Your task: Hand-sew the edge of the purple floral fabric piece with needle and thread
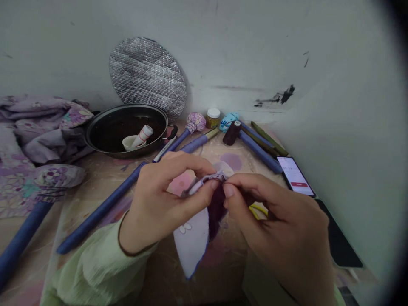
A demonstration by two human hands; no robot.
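A small piece of lavender fabric (191, 244) with a white printed motif and a blue line along its edge hangs between my hands. My left hand (175, 195) pinches its gathered top between thumb and forefinger. Close against that same gathered edge, the thumb and forefinger of my right hand (270, 216) are pressed together. Whatever they grip is too small to make out. Behind the fabric shows a dark purple thing (216, 208), partly covered. Something yellow, perhaps scissor handles (259, 211), peeks out beneath my right hand.
Against the wall stand a black pan (102, 131) holding a white cup, and a silver quilted disc (146, 72). Nearby are a dark thread spool (231, 134), a jar (213, 119), several blue-wrapped sticks (105, 208), a lit phone (296, 176) and, leftward, floral cloth (44, 127).
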